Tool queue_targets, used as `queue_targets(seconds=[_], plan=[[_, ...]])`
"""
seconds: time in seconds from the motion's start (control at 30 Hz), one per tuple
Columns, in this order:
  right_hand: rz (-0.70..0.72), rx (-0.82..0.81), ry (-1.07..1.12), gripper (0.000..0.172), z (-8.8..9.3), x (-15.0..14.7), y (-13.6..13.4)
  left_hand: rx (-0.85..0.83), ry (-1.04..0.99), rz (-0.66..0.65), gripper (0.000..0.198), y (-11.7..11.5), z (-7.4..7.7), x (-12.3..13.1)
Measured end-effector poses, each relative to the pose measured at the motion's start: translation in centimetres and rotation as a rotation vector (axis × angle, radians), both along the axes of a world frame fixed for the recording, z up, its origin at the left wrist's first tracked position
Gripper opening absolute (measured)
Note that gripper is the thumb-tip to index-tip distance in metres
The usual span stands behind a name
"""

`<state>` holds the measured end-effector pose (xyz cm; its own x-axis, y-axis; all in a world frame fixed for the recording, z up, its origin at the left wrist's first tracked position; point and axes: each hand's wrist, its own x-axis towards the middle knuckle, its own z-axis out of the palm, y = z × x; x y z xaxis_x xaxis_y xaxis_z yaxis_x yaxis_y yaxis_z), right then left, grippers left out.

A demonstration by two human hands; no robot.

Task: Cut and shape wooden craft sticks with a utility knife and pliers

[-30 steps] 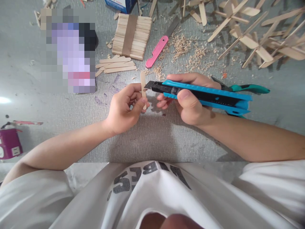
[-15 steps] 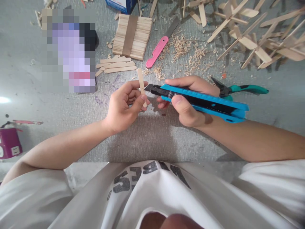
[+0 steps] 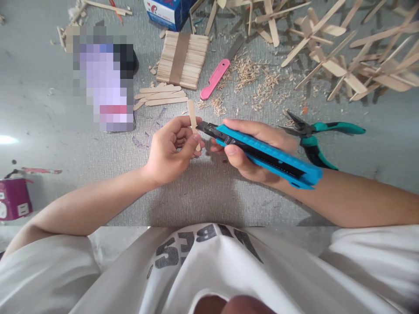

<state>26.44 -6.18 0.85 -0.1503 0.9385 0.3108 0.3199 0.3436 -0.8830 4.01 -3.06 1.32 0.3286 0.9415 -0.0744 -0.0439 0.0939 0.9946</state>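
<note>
My left hand (image 3: 170,150) is closed on a small wooden craft stick (image 3: 192,114), pinching it upright between thumb and fingers above the grey mat. My right hand (image 3: 252,150) grips a blue and black utility knife (image 3: 265,152). The knife's black front end touches the stick's right edge, just above my left thumb. The handle slants down to the right, over my right wrist.
A banded bundle of craft sticks (image 3: 182,59) and several loose sticks (image 3: 162,96) lie behind my hands. A pink-handled knife (image 3: 216,77), wood shavings (image 3: 258,80), teal pliers (image 3: 314,135), glued stick assemblies (image 3: 347,48), a blue box (image 3: 165,11) and a purple object (image 3: 13,198) lie around.
The knife's rear end has dropped, so the handle now slants down to the right, and its tip has closed onto the stick. The stick has tilted slightly left. The view has shifted a little.
</note>
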Motion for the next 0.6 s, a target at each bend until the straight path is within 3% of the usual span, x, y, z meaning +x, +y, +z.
queue_targets(seconds=[0.13,0.23,0.6], plan=[[-0.052,0.164,0.094,0.047,-0.6,-0.6,0.7,0.02,0.016,-0.052,0.027,-0.1,0.3,-0.2],[-0.104,0.168,0.105,0.044,-1.0,-0.8,0.9,-0.012,-0.008,-0.03,0.025,0.0,0.4,-0.3],[0.036,0.246,0.108,0.048,-1.1,-0.1,1.2,-0.019,-0.129,0.032,0.019,0.4,0.3,-0.1]])
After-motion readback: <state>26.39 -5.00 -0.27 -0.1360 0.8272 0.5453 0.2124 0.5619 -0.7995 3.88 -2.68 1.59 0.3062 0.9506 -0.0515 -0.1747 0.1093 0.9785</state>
